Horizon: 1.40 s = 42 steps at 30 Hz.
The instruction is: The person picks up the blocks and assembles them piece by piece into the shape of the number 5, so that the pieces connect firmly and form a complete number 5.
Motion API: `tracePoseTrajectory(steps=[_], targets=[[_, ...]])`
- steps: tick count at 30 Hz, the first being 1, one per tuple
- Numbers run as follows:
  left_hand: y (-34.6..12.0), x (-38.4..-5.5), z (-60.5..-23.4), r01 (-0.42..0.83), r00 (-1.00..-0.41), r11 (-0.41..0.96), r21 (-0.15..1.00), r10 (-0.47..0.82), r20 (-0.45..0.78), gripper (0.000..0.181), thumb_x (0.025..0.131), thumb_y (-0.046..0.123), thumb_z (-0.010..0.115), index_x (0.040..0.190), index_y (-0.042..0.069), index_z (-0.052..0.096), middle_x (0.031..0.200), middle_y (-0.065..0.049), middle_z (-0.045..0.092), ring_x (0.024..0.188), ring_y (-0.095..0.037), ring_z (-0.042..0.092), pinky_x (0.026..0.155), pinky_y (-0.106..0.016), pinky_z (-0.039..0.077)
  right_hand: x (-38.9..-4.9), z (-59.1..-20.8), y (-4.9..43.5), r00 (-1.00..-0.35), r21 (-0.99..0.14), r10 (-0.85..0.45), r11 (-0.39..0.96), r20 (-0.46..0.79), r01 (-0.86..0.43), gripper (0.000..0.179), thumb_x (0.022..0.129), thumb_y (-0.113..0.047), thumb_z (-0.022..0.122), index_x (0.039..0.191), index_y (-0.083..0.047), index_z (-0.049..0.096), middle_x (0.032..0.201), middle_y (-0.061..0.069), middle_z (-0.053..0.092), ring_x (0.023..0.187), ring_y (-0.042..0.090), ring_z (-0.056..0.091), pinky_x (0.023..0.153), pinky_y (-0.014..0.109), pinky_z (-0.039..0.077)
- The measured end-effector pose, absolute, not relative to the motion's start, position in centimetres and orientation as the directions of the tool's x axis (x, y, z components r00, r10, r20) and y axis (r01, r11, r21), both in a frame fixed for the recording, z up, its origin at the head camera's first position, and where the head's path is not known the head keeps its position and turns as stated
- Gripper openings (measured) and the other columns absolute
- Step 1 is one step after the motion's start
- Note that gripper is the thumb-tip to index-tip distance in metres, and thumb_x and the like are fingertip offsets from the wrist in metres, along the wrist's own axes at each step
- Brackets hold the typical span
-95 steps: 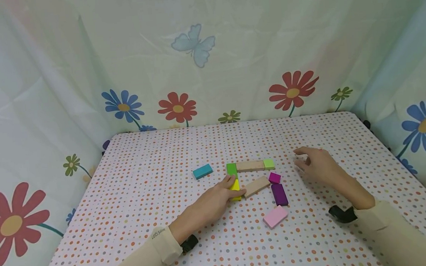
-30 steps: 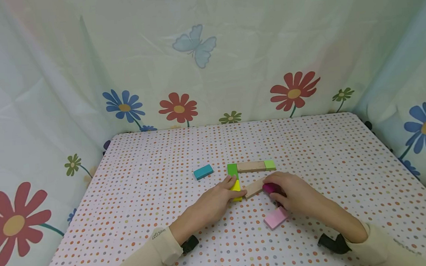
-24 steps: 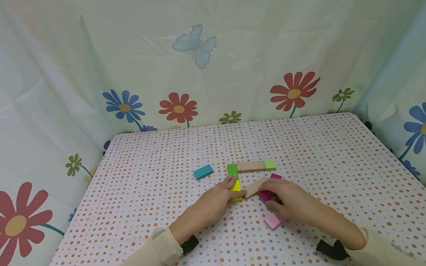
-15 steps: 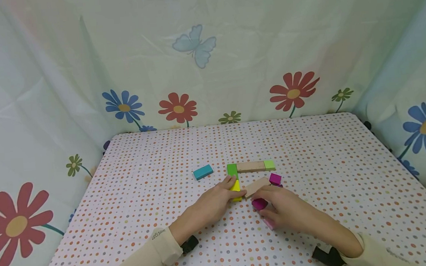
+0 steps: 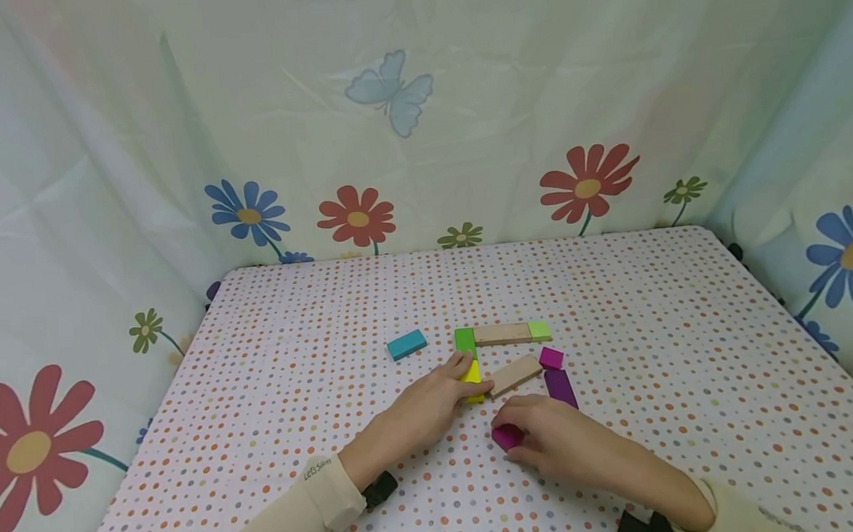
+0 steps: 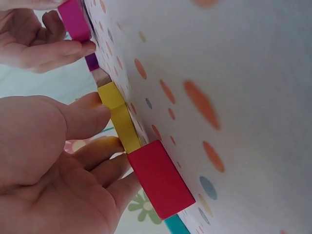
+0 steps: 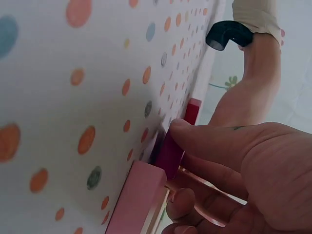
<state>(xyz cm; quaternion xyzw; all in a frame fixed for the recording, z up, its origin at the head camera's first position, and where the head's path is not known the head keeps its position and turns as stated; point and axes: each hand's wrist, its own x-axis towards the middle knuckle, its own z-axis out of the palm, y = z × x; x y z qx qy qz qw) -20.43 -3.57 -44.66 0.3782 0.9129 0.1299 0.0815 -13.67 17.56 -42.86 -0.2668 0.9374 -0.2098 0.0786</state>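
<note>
My left hand rests low on the table, thumb and fingers pinching a yellow block. A red block stands beside those fingers in the left wrist view; the hand hides it in the head view. My right hand pinches a magenta block between thumb and fingers, close to the tabletop. A pink block lies near that hand, covered by it in the head view. Beyond sit a purple block, a small magenta block and a slanted plain wooden block.
A green block adjoins the yellow one, followed rightward by a plain wooden block and a light green block. Left of them lies a teal block. A dotted cloth covers the table, with printed curtains behind.
From the right side, my right hand has come in, shown holding the magenta block, and carried it leftward and nearer past the purple block. My left hand keeps its place.
</note>
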Motion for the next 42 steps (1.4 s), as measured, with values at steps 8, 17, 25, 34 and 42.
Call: tracePoseTrajectory(steps=[8, 17, 25, 34, 42], targets=[[-3.6, -20.4, -44.6, 0.669, -0.701, 0.680, 0.298, 0.711, -0.048, 0.047, 0.102, 0.011, 0.048, 0.143, 0.034, 0.048, 0.163, -0.009, 0.023, 0.152, -0.028, 0.021, 0.113, -0.046, 0.041, -13.4, -42.7, 17.4, -0.839, -0.418, -0.543, 0.772, -0.042, -0.479, 0.030, 0.082, -0.024, 0.079, 0.109, -0.017, 0.070, 0.101, -0.011, 0.064, 0.075, 0.000, 0.051, 0.064, 0.016, 0.045], [-3.5, -20.4, -44.8, 0.670, -0.699, 0.681, 0.297, 0.713, -0.057, 0.048, 0.102, 0.010, 0.048, 0.143, 0.034, 0.048, 0.163, -0.009, 0.022, 0.152, -0.029, 0.021, 0.112, -0.046, 0.042, -14.9, -41.6, 19.7, -0.888, -0.439, -0.460, 0.796, 0.006, -0.416, 0.030, 0.089, -0.022, 0.072, 0.117, -0.014, 0.068, 0.117, 0.000, 0.069, 0.072, 0.002, 0.058, 0.063, 0.022, 0.051], [-3.7, -20.4, -44.8, 0.678, -0.693, 0.670, 0.301, 0.720, -0.039, 0.049, 0.101, 0.007, 0.048, 0.143, 0.032, 0.049, 0.163, -0.010, 0.022, 0.152, -0.029, 0.021, 0.113, -0.046, 0.039, -16.7, -42.2, 22.7, -0.926, -0.160, -0.359, 0.913, 0.119, -0.375, 0.036, 0.089, -0.007, 0.069, 0.124, 0.000, 0.064, 0.130, 0.019, 0.063, 0.118, 0.037, 0.061, 0.095, 0.051, 0.052], [-3.7, -20.5, -44.7, 0.684, -0.688, 0.661, 0.310, 0.725, -0.028, 0.047, 0.102, 0.008, 0.047, 0.142, 0.032, 0.050, 0.163, -0.010, 0.022, 0.152, -0.029, 0.021, 0.115, -0.045, 0.038, -17.1, -42.4, 23.4, -0.940, -0.160, -0.338, 0.926, 0.049, -0.342, 0.037, 0.090, -0.012, 0.069, 0.126, -0.002, 0.065, 0.136, 0.019, 0.059, 0.123, 0.040, 0.058, 0.098, 0.055, 0.049], [-3.8, -20.7, -45.1, 0.705, -0.678, 0.651, 0.281, 0.735, -0.004, 0.047, 0.102, 0.009, 0.048, 0.142, 0.034, 0.051, 0.162, -0.010, 0.027, 0.151, -0.028, 0.025, 0.115, -0.050, 0.037, -17.4, -42.4, 23.5, -0.932, -0.157, -0.357, 0.919, 0.052, -0.361, 0.037, 0.089, -0.014, 0.070, 0.123, 0.000, 0.067, 0.133, 0.020, 0.061, 0.122, 0.040, 0.059, 0.097, 0.054, 0.050]])
